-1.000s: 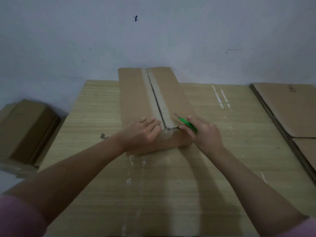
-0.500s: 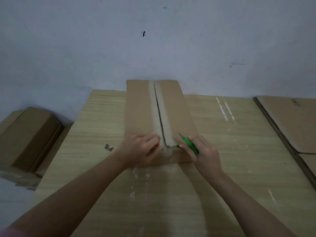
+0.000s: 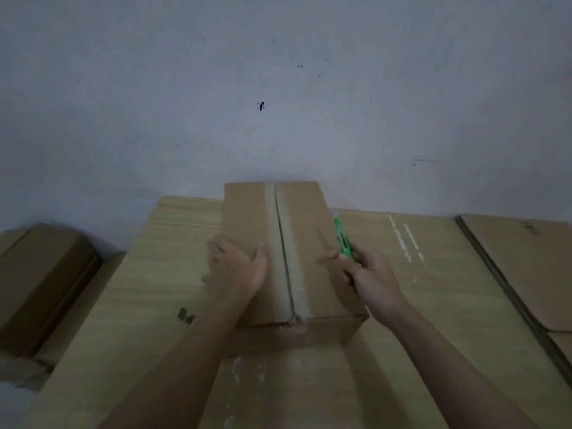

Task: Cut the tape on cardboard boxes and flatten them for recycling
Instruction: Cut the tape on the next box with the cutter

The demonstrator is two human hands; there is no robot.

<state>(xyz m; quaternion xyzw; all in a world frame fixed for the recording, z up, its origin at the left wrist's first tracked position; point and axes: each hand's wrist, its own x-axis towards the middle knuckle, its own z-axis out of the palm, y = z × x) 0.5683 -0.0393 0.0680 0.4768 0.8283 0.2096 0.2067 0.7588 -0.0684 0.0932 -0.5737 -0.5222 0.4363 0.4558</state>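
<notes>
The wooden table [image 3: 387,351] carries everything, its far edge against the wall at twelve o'clock. The cardboard box [image 3: 312,243] stands mid-table, long axis running from six to twelve, the taped seam [image 3: 286,258] down its middle appearing slit along the top. At three o'clock lies flattened cardboard [image 3: 526,267]; at nine, off the table, a second box [image 3: 43,283].

The left hand [image 3: 235,267] presses the left flap, fingers fairly straight over its edge. The right hand [image 3: 371,277] grips the green cutter [image 3: 343,239], tip toward twelve, beside the right edge. The flaps probably open next; bare tabletop lies nearer the person.
</notes>
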